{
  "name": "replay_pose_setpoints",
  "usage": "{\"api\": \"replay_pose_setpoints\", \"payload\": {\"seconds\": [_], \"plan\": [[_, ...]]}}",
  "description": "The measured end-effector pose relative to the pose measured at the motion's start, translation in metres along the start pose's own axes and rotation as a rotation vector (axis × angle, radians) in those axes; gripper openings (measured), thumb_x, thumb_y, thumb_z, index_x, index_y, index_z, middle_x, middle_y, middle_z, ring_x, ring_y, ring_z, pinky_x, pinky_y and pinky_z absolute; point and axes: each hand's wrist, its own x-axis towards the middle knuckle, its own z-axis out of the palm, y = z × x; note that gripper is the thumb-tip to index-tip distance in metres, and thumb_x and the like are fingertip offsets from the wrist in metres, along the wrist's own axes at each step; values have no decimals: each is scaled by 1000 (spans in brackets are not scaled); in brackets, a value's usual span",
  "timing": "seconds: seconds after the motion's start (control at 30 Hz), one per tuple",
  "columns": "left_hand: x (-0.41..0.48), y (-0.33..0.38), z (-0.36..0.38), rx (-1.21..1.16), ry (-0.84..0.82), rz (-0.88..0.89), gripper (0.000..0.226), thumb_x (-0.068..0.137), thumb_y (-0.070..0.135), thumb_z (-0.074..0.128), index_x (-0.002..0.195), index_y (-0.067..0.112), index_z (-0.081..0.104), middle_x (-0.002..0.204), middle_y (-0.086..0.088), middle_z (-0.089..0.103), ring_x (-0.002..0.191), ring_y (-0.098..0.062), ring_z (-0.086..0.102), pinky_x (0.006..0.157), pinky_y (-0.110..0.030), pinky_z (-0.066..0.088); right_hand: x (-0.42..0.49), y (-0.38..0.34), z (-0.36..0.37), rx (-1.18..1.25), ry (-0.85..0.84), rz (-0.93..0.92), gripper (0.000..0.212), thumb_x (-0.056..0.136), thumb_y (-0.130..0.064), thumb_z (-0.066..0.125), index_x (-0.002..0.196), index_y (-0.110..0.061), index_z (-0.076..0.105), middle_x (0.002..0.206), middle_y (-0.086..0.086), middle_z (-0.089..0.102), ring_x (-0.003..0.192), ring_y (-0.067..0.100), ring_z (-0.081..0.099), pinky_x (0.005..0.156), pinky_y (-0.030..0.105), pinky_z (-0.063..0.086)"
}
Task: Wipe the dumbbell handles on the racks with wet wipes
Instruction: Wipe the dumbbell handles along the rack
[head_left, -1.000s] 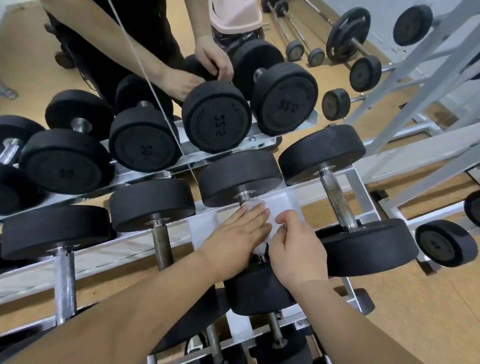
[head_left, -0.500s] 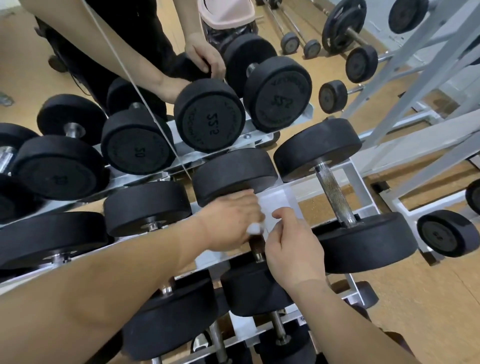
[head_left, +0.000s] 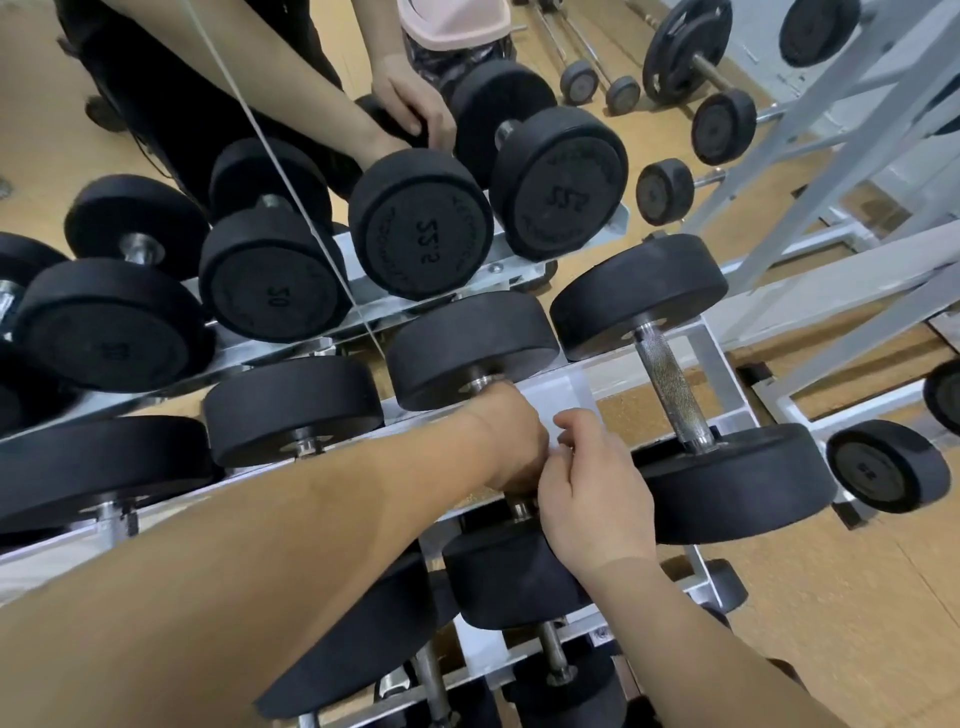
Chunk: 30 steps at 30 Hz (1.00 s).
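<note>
Head view shows the left hand (head_left: 511, 441) curled fully round the steel handle (head_left: 521, 506) of the middle black round-headed rubber dumbbell (head_left: 498, 587), whose long axis runs straight away from that grip, while the right hand (head_left: 592, 493), touching alongside, pinches a white wet wipe (head_left: 561, 448) against it.
</note>
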Motion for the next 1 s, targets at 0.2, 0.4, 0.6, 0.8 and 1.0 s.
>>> {"api": "replay_pose_setpoints", "payload": {"seconds": [0.2, 0.4, 0.6, 0.8, 1.0], "plan": [[-5, -1, 73, -218, 440, 166, 40, 89, 41, 36, 107, 23, 67, 108, 7, 68, 106, -21, 57, 107, -36, 38, -1, 2, 0, -46, 4, -16, 47, 94, -20, 50, 141, -26, 47, 128, -4, 59, 114, 20, 54, 88, 42, 51], [9, 0, 60, -289, 500, -129, 50, 101, 48, 26, 97, 22, 69, 95, 5, 69, 103, -23, 59, 115, -40, 30, 1, 4, 1, -54, -39, 52, 47, 94, -25, 50, 140, -30, 48, 119, -6, 61, 107, 19, 56, 86, 40, 51], [-41, 25, 111, -670, 652, 74, 52, 103, 33, 38, 153, 25, 47, 162, 10, 39, 155, -9, 21, 129, -35, 12, 2, 2, 0, -49, -49, 19, 42, 95, -25, 49, 137, -31, 50, 111, -7, 62, 102, 18, 58, 84, 39, 52], [-95, 42, 118, -1603, 543, -419, 49, 102, 64, 36, 131, 34, 62, 129, 9, 69, 117, -8, 62, 109, -38, 47, 1, 1, -1, -46, -64, 2, 36, 99, -29, 45, 134, -29, 53, 113, -5, 65, 100, 21, 61, 82, 40, 53], [-116, 60, 66, -2867, 639, -454, 37, 102, 41, 58, 125, 15, 70, 117, -9, 76, 111, -26, 70, 108, -48, 49, -14, -8, -6, 36, -32, -156, 56, 99, -69, 24, 107, -32, 65, 106, -13, 64, 104, 14, 60, 84, 34, 48]]}}
